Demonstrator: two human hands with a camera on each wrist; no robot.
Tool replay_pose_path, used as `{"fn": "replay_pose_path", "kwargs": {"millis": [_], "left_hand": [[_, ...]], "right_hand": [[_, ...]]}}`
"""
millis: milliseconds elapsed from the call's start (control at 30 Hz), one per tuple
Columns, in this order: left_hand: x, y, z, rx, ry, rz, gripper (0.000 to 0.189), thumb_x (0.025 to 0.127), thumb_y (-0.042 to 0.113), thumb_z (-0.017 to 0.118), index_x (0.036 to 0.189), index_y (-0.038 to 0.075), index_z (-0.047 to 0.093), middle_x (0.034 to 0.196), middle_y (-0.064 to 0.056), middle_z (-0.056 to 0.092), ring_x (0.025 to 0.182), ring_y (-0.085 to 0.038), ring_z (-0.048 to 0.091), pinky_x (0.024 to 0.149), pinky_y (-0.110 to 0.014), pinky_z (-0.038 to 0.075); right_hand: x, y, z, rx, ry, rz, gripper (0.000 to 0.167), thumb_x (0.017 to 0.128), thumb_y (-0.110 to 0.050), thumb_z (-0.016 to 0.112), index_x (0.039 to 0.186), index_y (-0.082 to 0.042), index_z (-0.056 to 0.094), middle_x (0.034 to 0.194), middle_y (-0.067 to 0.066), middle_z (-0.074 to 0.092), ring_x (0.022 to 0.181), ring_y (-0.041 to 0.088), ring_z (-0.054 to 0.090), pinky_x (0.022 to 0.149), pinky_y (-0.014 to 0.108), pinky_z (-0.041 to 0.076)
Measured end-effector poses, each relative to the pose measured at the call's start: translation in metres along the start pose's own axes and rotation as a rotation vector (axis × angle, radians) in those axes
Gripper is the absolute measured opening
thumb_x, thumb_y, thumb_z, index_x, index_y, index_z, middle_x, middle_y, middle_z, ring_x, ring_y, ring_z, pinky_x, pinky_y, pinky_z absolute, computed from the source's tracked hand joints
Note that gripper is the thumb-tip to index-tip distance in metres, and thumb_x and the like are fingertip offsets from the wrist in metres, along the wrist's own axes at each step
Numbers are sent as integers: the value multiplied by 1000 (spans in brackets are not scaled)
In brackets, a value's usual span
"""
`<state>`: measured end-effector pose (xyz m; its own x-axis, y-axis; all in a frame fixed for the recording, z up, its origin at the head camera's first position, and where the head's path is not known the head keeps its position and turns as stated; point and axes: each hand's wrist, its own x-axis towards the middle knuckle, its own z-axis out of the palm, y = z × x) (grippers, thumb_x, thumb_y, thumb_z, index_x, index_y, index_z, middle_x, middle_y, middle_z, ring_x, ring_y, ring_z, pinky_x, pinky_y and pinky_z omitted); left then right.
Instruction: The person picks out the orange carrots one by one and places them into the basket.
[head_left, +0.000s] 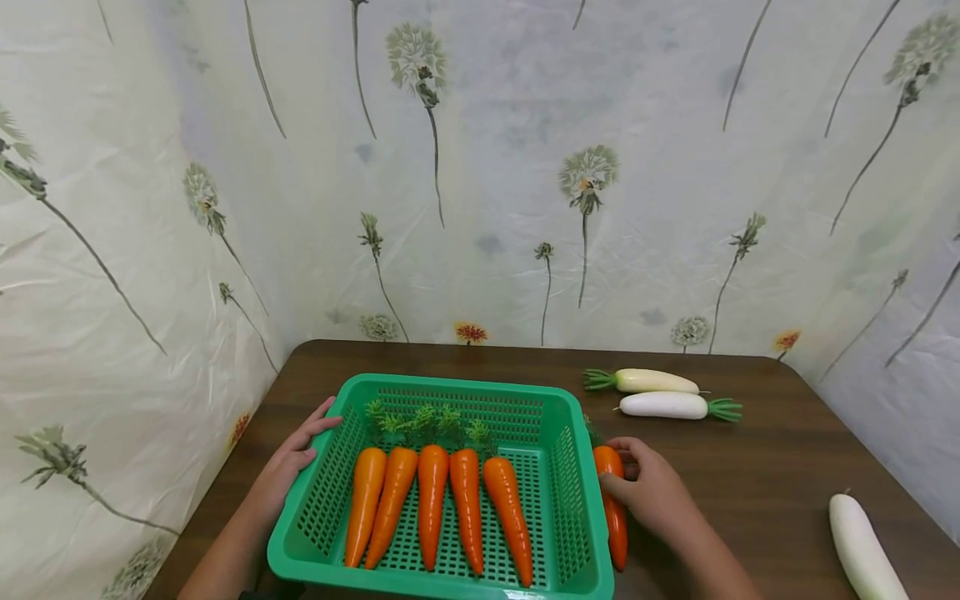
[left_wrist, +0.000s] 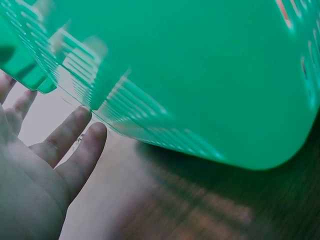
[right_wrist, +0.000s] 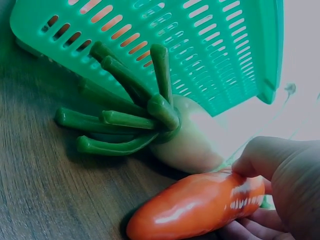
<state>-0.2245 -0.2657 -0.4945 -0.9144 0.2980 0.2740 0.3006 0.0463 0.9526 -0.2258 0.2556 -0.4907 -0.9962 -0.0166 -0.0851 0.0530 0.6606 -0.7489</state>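
Note:
A green plastic basket [head_left: 573, 492] stands on the table with several orange carrots [head_left: 432, 508] lying side by side in it, leafy tops toward the back. My left hand [head_left: 288, 458] touches the basket's left rim with its fingers extended; in the left wrist view the fingers [left_wrist: 82, 157] lie against the slotted side. Just outside the basket's right wall, my right hand [head_left: 652, 492] pinches another carrot [head_left: 615, 521] between thumb and fingers. Beside that carrot, in the right wrist view, a white radish [right_wrist: 187, 132] with thick green stems lies close to the basket wall.
Two white radishes lie at the back right, a creamier one [head_left: 656, 381] behind a whiter one [head_left: 663, 406]. Another white radish [head_left: 862, 546] lies near the right edge of the dark wooden table [head_left: 757, 475]. Flower-patterned sheeting [head_left: 495, 208] hangs behind and at the sides.

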Motion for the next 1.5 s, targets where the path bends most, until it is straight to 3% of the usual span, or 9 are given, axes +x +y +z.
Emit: {"fn": "replay_pose_path", "kwargs": {"millis": [667,1033,1500], "left_hand": [[0,0,-1,9,-5,19,46,109,7,32,151,-9,43,176,-6,15,144,15,25,105,-13,40],[0,-2,-1,-6,-6,21,46,109,7,32,151,-9,43,176,0,17,143,17,26,105,-13,40],[1,0,0,3,-4,15,46,109,7,33,151,-8,43,176,-7,15,144,15,24,105,-13,39]], "right_hand": [[-2,-2,-1,68,-2,26,60,99,-28,70,149,-5,48,147,24,55,121,35,64,82,40,60],[-5,-4,-2,67,2,8,59,99,-28,70,150,-6,51,145,23,58,121,34,65,82,40,60],[-4,-2,-4,87,10,18,60,99,-31,70,151,-7,50,146,23,57,120,32,66,80,39,60]]}}
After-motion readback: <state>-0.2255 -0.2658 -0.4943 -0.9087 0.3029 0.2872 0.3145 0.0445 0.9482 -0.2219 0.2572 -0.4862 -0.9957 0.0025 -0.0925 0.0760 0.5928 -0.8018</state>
